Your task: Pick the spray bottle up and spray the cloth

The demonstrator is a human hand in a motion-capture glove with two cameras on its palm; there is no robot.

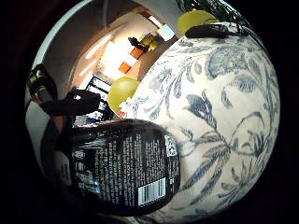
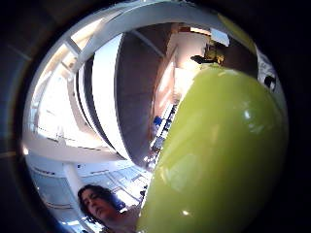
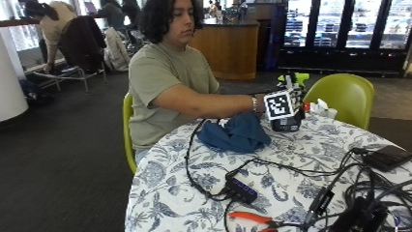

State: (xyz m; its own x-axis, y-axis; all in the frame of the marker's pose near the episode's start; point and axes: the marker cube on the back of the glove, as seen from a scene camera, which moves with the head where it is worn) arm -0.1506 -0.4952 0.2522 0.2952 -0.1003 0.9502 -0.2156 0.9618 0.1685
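Black-gloved right grip (image 3: 291,107) curled round spray bottle (image 3: 286,123), beside blue cloth (image 3: 233,134), near table's far edge (image 3: 347,126).

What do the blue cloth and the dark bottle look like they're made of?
The cloth looks like soft, matte woven fabric: it lies crumpled in loose folds. The spray bottle seems glossy dark plastic: highlights show on its curved side, which carries a printed label with a barcode.

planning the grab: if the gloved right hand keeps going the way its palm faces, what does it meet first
Most likely the spray bottle: the dark labelled bottle fills the palm view, standing on the floral tablecloth. In the outside view the right hand looks already against it.
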